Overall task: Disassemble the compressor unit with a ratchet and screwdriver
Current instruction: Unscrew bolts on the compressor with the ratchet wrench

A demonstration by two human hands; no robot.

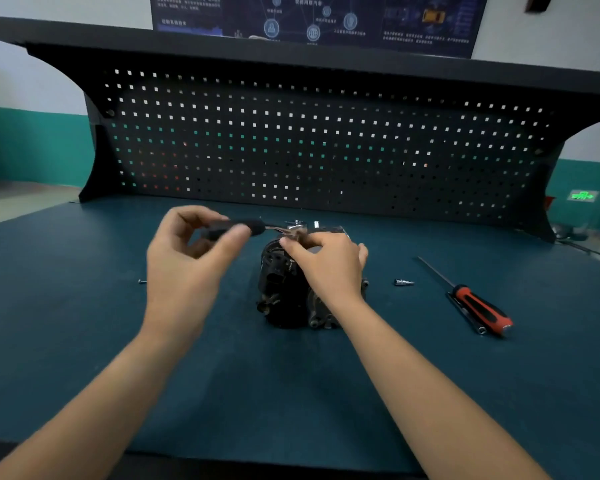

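The compressor unit (pixel 291 289), dark, grimy and ribbed, stands mid-table (pixel 84 323). The left hand (pixel 187 258) pinches the ratchet (pixel 243 227) by its black handle; the right hand (pixel 329 265) grips the ratchet head atop the unit. A red-black screwdriver (pixel 478 306) lies right.

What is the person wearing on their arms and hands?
Nothing that shows. Both forearms are bare from the picture's bottom edge up to the wrists, with no sleeves in sight. The left hand and right hand have no gloves, and no rings, watch or bracelets can be seen.
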